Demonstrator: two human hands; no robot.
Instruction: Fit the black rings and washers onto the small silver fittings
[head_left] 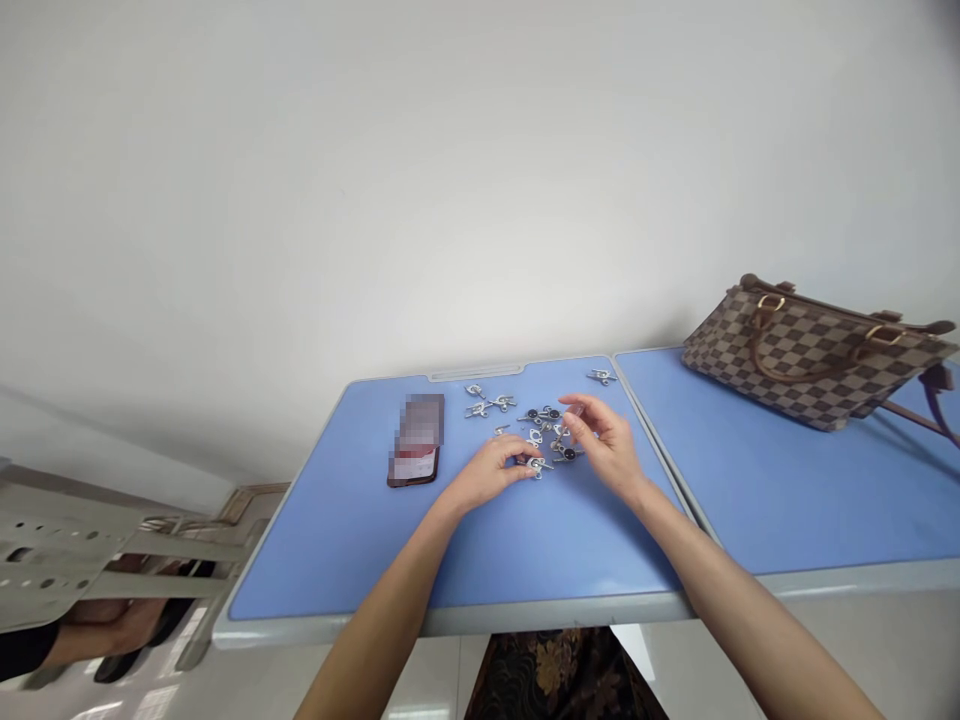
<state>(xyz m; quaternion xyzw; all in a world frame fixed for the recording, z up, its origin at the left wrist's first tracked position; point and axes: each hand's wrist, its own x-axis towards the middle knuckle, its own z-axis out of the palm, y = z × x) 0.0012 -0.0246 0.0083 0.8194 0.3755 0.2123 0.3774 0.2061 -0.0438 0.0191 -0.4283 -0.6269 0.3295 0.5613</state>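
Left grip [491, 468] pinches a metal piece [538, 466] at its tip.

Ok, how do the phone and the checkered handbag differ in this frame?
The phone lies flat, while the handbag sits upright. The handbag is much bigger than the phone. The phone is a dark-edged slab, partly pixelated; the handbag is brown-checked with handles. The phone is on the left table, the handbag on the right table. Both rest on blue tops.
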